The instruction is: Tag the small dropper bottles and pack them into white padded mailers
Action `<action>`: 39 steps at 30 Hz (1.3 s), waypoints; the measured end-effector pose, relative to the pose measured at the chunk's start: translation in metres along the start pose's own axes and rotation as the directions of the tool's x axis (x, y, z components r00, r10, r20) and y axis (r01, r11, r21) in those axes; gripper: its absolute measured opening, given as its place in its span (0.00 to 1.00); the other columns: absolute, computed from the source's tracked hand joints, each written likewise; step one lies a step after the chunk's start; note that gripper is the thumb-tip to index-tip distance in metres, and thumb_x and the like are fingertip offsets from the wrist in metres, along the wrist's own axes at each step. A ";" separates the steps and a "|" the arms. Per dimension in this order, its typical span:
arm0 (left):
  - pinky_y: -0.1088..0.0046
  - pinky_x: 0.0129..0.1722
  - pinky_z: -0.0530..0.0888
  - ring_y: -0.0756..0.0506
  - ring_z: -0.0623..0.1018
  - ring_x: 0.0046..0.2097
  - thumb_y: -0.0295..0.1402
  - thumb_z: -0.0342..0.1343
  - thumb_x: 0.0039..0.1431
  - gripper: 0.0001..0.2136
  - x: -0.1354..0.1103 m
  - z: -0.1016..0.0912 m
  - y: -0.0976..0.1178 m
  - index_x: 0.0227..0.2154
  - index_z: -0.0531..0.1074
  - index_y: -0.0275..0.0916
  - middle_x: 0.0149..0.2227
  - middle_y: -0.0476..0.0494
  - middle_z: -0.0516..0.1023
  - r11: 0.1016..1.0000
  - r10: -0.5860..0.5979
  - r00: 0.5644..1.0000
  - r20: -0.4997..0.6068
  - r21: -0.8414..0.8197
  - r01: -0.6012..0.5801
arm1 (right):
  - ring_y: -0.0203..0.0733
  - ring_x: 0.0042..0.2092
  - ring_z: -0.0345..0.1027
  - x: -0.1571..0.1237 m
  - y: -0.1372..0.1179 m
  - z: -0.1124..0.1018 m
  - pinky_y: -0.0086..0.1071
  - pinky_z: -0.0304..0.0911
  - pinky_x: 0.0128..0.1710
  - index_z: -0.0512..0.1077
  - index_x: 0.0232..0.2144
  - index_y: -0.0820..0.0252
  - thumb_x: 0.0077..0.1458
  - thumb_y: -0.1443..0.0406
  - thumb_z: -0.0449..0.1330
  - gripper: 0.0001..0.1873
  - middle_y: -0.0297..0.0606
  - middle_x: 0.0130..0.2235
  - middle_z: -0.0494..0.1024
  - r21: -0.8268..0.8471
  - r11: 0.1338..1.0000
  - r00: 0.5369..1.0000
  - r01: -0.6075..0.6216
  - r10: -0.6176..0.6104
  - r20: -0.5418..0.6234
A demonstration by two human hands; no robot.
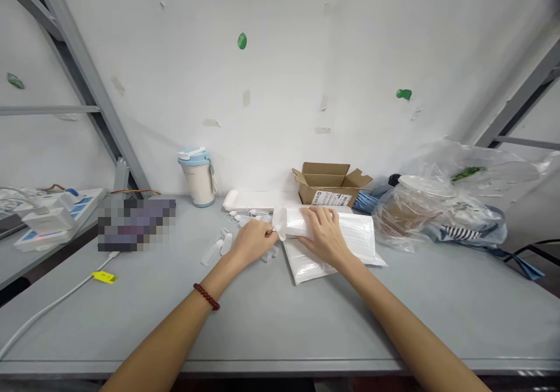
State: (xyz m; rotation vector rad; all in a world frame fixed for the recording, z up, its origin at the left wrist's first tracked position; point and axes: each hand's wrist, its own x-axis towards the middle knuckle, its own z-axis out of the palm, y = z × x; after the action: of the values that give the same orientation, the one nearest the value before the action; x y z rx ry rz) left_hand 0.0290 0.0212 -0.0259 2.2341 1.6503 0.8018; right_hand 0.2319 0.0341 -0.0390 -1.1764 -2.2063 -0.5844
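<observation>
Small white bubble mailers (359,234) lie in a loose stack at the middle of the desk, their padded surfaces glossy. My right hand (322,231) rests over the top mailer, fingers curved across it and thumb at its near side, holding it down. At that mailer's left end, my left hand (255,240) is closed in a pinch. Whatever is between its fingertips is too small to make out. Beside and behind my left hand are several small white plastic pieces (214,251), some with thin loops.
A cream tumbler with a blue lid (199,179) stands against the wall. Behind the mailers is an open cardboard box (326,188). Plastic bags around a round container (411,211) sit at right. A pixelated object (135,226), white cable (56,304) and power strip (61,220) are at left.
</observation>
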 end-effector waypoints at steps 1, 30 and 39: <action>0.71 0.24 0.47 0.51 0.51 0.21 0.31 0.46 0.48 0.15 0.000 -0.001 0.001 0.13 0.44 0.41 0.15 0.54 0.47 1.000 0.001 1.000 0.002 0.001 -0.001 | 0.52 0.48 0.59 0.000 0.000 0.001 0.44 0.48 0.50 0.61 0.50 0.63 0.50 0.62 0.57 0.24 0.50 0.46 0.68 0.004 1.000 1.000 0.013 -0.013 0.005; 0.69 0.30 0.66 0.36 0.77 0.39 0.29 0.52 0.44 0.10 0.004 -0.050 -0.043 0.31 0.73 0.38 0.38 0.34 0.78 0.836 -0.367 0.918 0.151 0.487 0.254 | 0.52 0.48 0.59 0.001 0.001 -0.003 0.43 0.48 0.48 0.62 0.50 0.63 0.51 0.63 0.57 0.23 0.49 0.47 0.68 0.023 0.999 0.997 -0.045 0.043 0.062; 0.73 0.25 0.69 0.47 0.74 0.24 0.34 0.56 0.43 0.08 0.005 -0.055 -0.021 0.27 0.73 0.37 0.20 0.49 0.74 0.884 -0.265 0.964 -0.015 -0.404 0.236 | 0.51 0.47 0.59 0.001 0.000 -0.003 0.42 0.49 0.47 0.62 0.49 0.62 0.51 0.63 0.56 0.22 0.48 0.47 0.68 0.016 0.999 0.996 -0.046 0.044 0.078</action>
State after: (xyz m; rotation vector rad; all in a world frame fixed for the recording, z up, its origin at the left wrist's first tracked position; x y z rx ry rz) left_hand -0.0176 0.0258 0.0095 1.6923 1.5896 1.0466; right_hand 0.2324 0.0329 -0.0365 -1.2558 -2.2385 -0.5079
